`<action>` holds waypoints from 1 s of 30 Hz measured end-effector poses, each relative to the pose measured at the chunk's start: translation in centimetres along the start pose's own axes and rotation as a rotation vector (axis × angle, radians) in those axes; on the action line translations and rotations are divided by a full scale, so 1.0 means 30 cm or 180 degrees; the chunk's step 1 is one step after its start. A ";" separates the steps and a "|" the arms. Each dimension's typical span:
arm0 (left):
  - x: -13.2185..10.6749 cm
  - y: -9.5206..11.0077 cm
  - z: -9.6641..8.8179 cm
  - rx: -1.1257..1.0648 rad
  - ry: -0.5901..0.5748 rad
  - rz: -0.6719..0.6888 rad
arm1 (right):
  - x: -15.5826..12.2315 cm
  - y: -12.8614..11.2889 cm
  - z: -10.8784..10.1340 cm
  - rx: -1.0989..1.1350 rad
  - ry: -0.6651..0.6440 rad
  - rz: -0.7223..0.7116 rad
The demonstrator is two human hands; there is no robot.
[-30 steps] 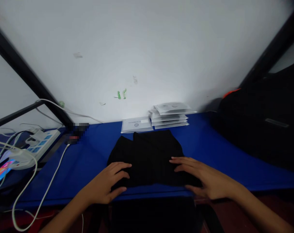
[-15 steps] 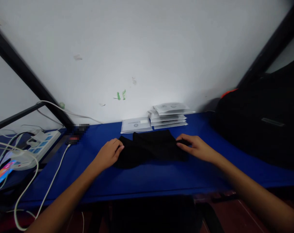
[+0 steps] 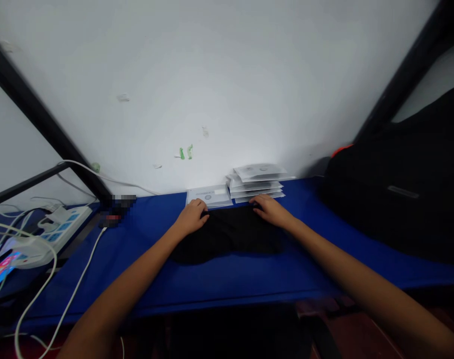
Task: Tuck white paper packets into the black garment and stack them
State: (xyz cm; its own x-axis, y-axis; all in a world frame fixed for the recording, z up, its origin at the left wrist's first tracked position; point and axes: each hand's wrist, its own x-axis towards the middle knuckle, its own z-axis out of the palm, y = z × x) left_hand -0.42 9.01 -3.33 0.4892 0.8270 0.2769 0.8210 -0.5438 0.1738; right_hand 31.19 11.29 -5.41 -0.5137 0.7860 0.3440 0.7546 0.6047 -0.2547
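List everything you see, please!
Cloth: one, black, mid-table
Flat packet: one, whitish, behind cloth
Stacked packets: several, whitish, behind cloth
Table: one, blue, under cloth
Wall: one, grey, behind table
Green marks: several, green, wall
Frame bars: several, black, both sides
Power strip: one, white, left
Cables: several, mostly white, left
Lit screen: one, multicoloured, far left
Blurred item: one, dark, left
Bulky item: one, black, right
Left hand: one, bare, cloth's back left
Right hand: one, bare, cloth's back right

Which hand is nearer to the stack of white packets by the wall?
Right. The right hand is just in front of the stack of white packets; the left hand is farther off, to its left.
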 end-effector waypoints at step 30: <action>-0.346 -0.084 -0.158 -0.1188 -0.0122 -0.0190 | -0.260 -0.184 -0.105 0.0795 -0.0568 -0.0720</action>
State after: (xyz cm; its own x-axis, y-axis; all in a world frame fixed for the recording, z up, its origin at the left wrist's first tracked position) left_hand -8.95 1.12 -2.16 0.4602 0.8597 0.2215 0.6882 -0.5031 0.5228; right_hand 32.33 1.42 -3.84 -0.7356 0.6258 0.2595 0.5025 0.7609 -0.4105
